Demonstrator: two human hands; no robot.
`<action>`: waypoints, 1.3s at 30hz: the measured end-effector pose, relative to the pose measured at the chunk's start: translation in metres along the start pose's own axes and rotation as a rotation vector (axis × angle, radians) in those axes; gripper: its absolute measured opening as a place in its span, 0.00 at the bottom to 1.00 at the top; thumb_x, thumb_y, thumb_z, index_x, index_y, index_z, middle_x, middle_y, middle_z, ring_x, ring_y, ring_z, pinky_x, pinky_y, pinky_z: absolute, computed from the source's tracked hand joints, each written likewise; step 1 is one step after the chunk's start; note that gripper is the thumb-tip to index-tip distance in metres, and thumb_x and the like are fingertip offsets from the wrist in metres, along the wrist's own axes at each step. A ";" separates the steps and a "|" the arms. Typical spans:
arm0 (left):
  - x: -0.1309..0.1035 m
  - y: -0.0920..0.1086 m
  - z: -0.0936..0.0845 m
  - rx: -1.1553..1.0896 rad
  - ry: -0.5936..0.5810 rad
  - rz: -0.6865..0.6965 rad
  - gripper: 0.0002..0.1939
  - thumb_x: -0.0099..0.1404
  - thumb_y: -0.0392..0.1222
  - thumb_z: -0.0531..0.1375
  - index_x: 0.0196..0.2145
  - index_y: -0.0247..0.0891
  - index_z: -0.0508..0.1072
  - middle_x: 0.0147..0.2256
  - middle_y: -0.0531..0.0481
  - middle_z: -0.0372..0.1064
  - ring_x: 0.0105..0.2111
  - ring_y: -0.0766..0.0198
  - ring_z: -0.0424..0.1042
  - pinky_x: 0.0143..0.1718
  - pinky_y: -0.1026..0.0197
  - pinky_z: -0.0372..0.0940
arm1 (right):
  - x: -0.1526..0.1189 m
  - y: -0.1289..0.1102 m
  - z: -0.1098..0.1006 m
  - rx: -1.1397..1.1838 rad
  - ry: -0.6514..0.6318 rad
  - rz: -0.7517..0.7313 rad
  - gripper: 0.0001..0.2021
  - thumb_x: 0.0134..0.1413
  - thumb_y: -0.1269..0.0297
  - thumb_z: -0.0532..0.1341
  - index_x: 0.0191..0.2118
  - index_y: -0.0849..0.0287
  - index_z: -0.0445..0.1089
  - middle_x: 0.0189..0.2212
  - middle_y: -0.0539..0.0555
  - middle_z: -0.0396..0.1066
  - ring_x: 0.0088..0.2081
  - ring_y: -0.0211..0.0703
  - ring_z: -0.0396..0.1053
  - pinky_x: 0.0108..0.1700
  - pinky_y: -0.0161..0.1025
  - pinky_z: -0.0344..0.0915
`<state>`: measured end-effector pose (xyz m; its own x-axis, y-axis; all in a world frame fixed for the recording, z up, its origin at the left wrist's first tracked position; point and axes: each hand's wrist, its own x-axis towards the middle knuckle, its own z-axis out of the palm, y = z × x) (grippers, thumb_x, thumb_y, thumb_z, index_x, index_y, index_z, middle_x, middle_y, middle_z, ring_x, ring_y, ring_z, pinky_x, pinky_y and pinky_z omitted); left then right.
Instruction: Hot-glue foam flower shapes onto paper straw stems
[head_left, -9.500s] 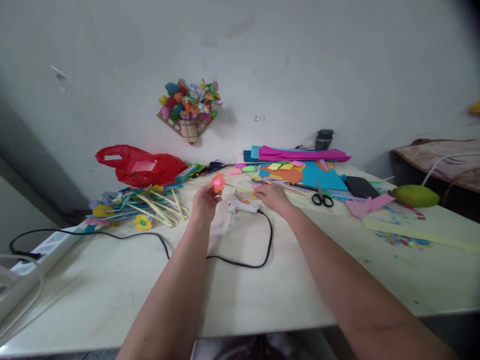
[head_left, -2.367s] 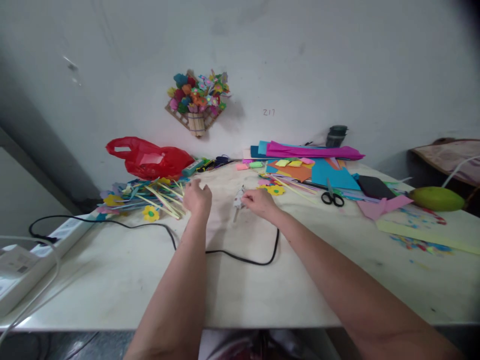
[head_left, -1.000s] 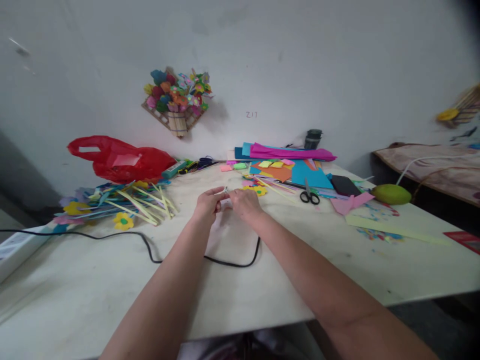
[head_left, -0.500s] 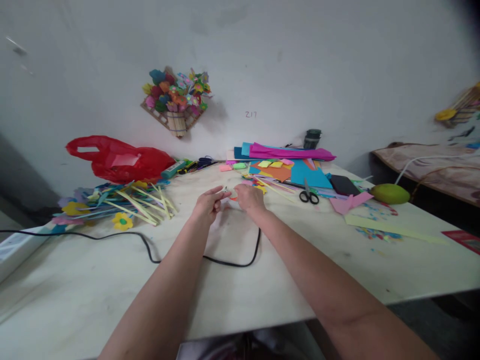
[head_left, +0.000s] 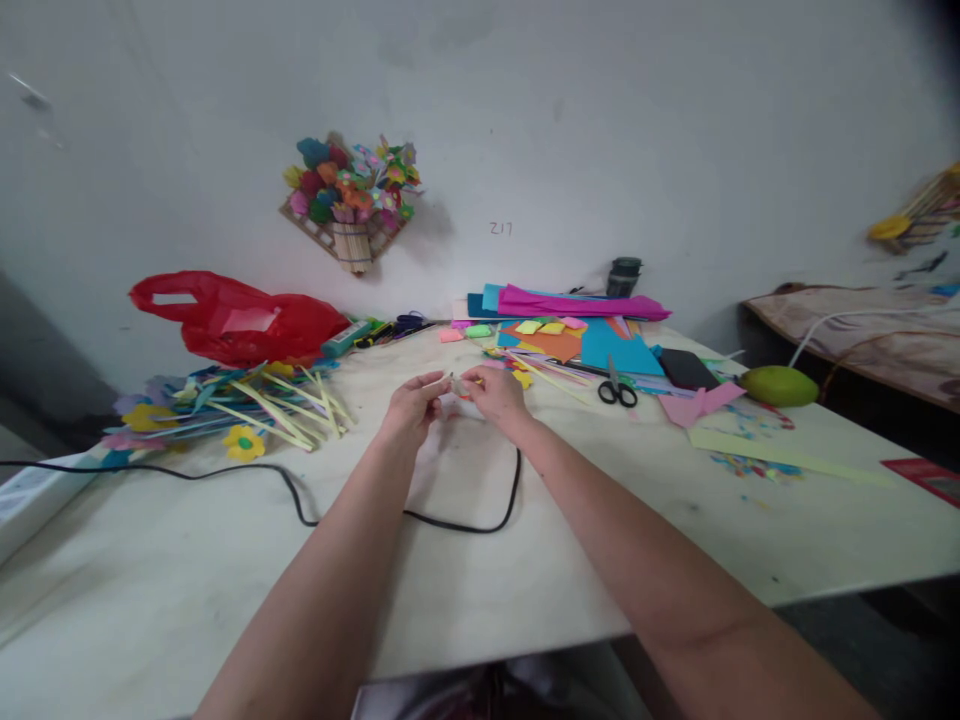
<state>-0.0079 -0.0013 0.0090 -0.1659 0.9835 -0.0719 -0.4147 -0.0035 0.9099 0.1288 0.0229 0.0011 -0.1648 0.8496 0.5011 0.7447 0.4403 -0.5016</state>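
Observation:
My left hand (head_left: 415, 403) and my right hand (head_left: 493, 395) meet over the middle of the table (head_left: 480, 590). Between their fingertips is a small pale item (head_left: 454, 384), too small to make out, pinched from both sides. A bit of orange shows just under the right fingertips. A yellow paper flower (head_left: 523, 379) lies right behind my right hand. The black cable (head_left: 465, 528) loops on the table below both hands.
Paper flowers and pale strips (head_left: 270, 410) lie at the left beside a red plastic bag (head_left: 255, 320). Black scissors (head_left: 617, 392), coloured paper (head_left: 619, 348), a dark phone (head_left: 688, 369) and a green oval object (head_left: 780, 386) are at the right.
My right hand has turned slightly, its fingers now reaching further left onto the small item. My left fingers have closed in a little around it.

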 end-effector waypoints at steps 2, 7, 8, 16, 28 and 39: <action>-0.001 0.001 0.000 -0.018 -0.032 0.011 0.14 0.44 0.27 0.62 0.32 0.31 0.68 0.18 0.53 0.65 0.13 0.77 0.55 0.14 0.73 0.49 | -0.001 0.000 -0.002 0.033 0.019 -0.019 0.11 0.52 0.64 0.55 0.40 0.56 0.72 0.34 0.50 0.75 0.35 0.41 0.70 0.35 0.35 0.60; 0.000 -0.002 -0.001 -0.028 -0.063 0.045 0.11 0.45 0.33 0.64 0.29 0.32 0.67 0.15 0.57 0.60 0.12 0.78 0.50 0.13 0.73 0.45 | -0.003 -0.001 -0.010 0.051 -0.035 -0.035 0.12 0.52 0.64 0.54 0.25 0.59 0.71 0.22 0.50 0.71 0.28 0.38 0.67 0.30 0.33 0.56; 0.000 -0.002 -0.002 -0.019 -0.061 0.050 0.12 0.45 0.34 0.64 0.28 0.32 0.67 0.15 0.57 0.59 0.12 0.78 0.49 0.13 0.73 0.44 | -0.002 0.000 -0.011 0.038 -0.031 -0.023 0.13 0.53 0.62 0.54 0.23 0.59 0.70 0.21 0.51 0.71 0.28 0.38 0.67 0.30 0.33 0.56; -0.001 -0.004 -0.001 0.032 -0.074 0.080 0.14 0.47 0.41 0.65 0.30 0.34 0.67 0.10 0.64 0.47 0.10 0.77 0.43 0.12 0.70 0.37 | 0.009 0.013 -0.011 0.038 0.059 0.082 0.09 0.51 0.62 0.57 0.37 0.56 0.71 0.34 0.50 0.74 0.35 0.39 0.68 0.35 0.34 0.58; 0.000 -0.005 -0.001 0.023 -0.124 0.082 0.12 0.51 0.44 0.63 0.30 0.33 0.68 0.08 0.63 0.45 0.09 0.76 0.42 0.12 0.68 0.34 | 0.017 0.084 -0.047 -0.326 0.028 0.597 0.14 0.53 0.65 0.52 0.41 0.58 0.73 0.40 0.60 0.72 0.42 0.49 0.69 0.39 0.39 0.61; -0.002 -0.008 0.000 0.055 -0.157 0.077 0.12 0.50 0.43 0.63 0.29 0.32 0.68 0.09 0.63 0.46 0.09 0.77 0.42 0.12 0.68 0.35 | 0.013 0.108 -0.029 -0.573 -0.076 0.481 0.17 0.52 0.70 0.53 0.46 0.67 0.69 0.49 0.67 0.63 0.52 0.55 0.60 0.50 0.45 0.57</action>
<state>-0.0044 -0.0035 0.0020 -0.0518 0.9969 0.0596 -0.3563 -0.0742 0.9314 0.2260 0.0728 -0.0266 0.2351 0.9370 0.2583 0.9624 -0.1872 -0.1969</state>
